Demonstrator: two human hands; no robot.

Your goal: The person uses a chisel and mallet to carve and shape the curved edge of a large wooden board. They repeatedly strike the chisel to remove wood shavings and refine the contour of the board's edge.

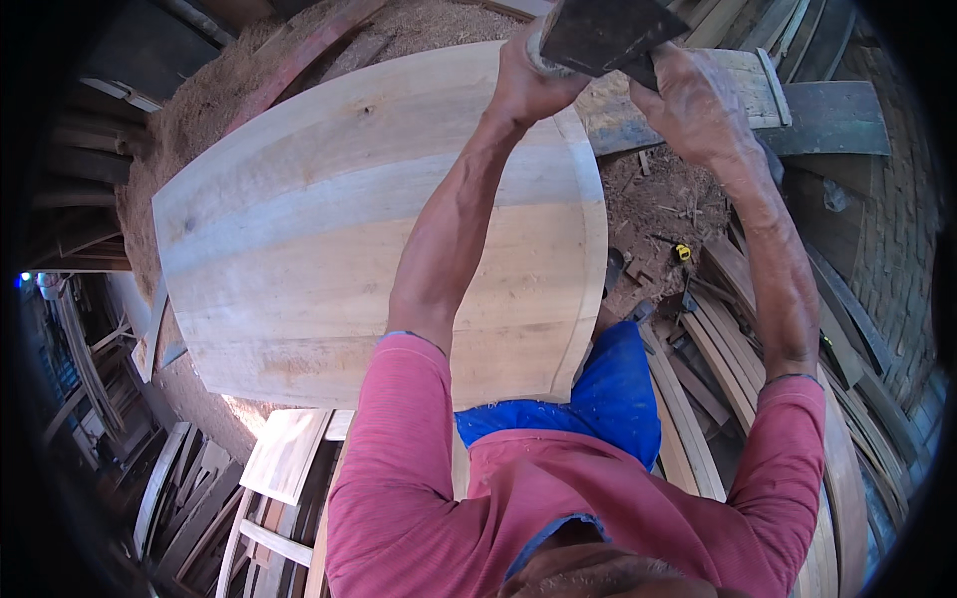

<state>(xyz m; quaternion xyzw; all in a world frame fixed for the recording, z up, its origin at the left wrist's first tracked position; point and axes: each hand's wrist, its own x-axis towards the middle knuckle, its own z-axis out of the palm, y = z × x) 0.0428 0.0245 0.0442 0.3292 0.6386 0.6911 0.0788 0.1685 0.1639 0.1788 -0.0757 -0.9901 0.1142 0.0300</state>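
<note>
Both my arms reach forward over a large panel of pale joined planks (pixel 339 259). At the top of the head view, a dark, flat-faced tool (pixel 608 35) is held up; its exact kind does not show, and its upper part is cut off by the frame. My left hand (pixel 530 85) is closed around its left end, at a pale, rounded edge. On the other side, my right hand (pixel 698 105) is closed round a dark part at the tool's lower right corner. The panel's near edge lies against my blue trousers.
Behind my hands lies a worn plank (pixel 733 85) beside a dark board (pixel 832 118). A small yellow object (pixel 682 252) rests on the shavings-covered ground. Long timber strips (pixel 713 349) are stacked at the right, a pale board (pixel 284 453) stands lower left, and sawdust (pixel 199 125) is heaped far left.
</note>
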